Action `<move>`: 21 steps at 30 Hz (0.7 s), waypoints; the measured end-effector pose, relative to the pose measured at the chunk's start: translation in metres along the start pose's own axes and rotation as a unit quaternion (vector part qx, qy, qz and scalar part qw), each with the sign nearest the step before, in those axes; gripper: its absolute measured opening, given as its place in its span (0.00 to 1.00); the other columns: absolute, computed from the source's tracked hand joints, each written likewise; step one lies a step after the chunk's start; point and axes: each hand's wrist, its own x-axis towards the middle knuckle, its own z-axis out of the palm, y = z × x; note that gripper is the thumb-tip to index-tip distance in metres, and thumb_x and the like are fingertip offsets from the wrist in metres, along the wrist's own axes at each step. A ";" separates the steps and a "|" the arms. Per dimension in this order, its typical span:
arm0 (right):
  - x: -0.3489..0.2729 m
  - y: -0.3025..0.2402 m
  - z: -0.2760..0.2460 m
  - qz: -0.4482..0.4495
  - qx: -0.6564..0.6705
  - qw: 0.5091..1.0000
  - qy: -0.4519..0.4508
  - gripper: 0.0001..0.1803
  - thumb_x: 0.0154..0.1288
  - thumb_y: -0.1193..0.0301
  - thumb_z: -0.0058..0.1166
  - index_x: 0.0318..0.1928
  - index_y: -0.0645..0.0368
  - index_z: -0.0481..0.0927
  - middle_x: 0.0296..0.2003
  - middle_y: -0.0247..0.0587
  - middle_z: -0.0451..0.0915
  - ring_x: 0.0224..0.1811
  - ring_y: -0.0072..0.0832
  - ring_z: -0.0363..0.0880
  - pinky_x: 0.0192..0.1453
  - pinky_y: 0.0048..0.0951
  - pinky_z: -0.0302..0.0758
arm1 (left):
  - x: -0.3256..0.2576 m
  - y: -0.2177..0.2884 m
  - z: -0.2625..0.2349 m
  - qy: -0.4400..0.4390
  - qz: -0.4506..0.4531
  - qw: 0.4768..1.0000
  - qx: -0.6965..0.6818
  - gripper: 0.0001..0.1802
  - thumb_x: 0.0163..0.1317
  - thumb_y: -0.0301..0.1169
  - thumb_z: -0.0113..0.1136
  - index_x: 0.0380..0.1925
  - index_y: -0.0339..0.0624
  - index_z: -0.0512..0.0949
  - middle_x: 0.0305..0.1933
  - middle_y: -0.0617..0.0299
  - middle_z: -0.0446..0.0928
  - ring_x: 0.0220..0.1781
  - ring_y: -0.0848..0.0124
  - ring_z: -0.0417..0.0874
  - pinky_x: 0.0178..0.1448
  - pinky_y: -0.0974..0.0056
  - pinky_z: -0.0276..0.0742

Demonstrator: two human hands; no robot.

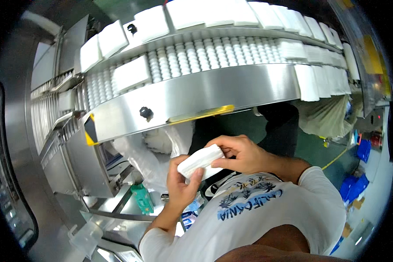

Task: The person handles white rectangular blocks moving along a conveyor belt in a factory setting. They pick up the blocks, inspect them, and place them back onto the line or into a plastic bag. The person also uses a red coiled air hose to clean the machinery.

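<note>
In front of my chest I hold a small stack of folded white tissues point(201, 161) with both hands, apart from the conveyor. My left hand point(180, 185) grips its left end, the thumb pressed across the face. At the other end, my right hand point(242, 152) pinches the upper right corner between thumb and fingers. The stack is tilted, and its sheet edges show as creases along the top. Beyond my hands runs a roller conveyor point(183, 56) with white rollers. A similar white tissue stack point(132, 73) lies on its left part.
More white stacks point(186, 13) line the far ledge, and others point(307, 83) hang over the near metal rim point(231, 85) at right. A black knob point(145, 112) and yellow strip point(203, 114) are on that rim. Below are a clear plastic bag point(146, 161) and green package point(142, 198).
</note>
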 end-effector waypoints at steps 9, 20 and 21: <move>-0.004 -0.019 -0.010 -0.058 -0.093 0.994 -0.003 0.20 0.72 0.72 0.64 0.60 0.65 0.79 0.49 0.49 0.87 0.50 0.30 0.89 0.55 0.32 0.87 | -0.007 0.003 -0.004 0.015 0.003 1.000 -0.017 0.19 0.71 0.30 0.70 0.54 0.38 0.72 0.50 0.61 0.77 0.49 0.75 0.77 0.56 0.67 0.74; -0.013 -0.038 -0.048 -0.120 -0.109 0.974 0.161 0.33 0.67 0.69 0.70 0.68 0.66 0.72 0.57 0.53 0.83 0.56 0.32 0.86 0.60 0.33 0.84 | -0.006 0.008 -0.005 0.015 -0.007 0.999 -0.033 0.20 0.71 0.31 0.70 0.55 0.37 0.72 0.51 0.59 0.78 0.50 0.74 0.78 0.57 0.67 0.75; -0.012 -0.034 -0.037 -0.123 -0.100 0.981 0.114 0.37 0.65 0.66 0.72 0.70 0.66 0.70 0.58 0.54 0.82 0.57 0.35 0.85 0.61 0.36 0.83 | -0.007 0.008 -0.007 0.014 -0.005 0.999 -0.031 0.21 0.71 0.32 0.70 0.56 0.37 0.72 0.51 0.59 0.78 0.50 0.74 0.78 0.57 0.67 0.75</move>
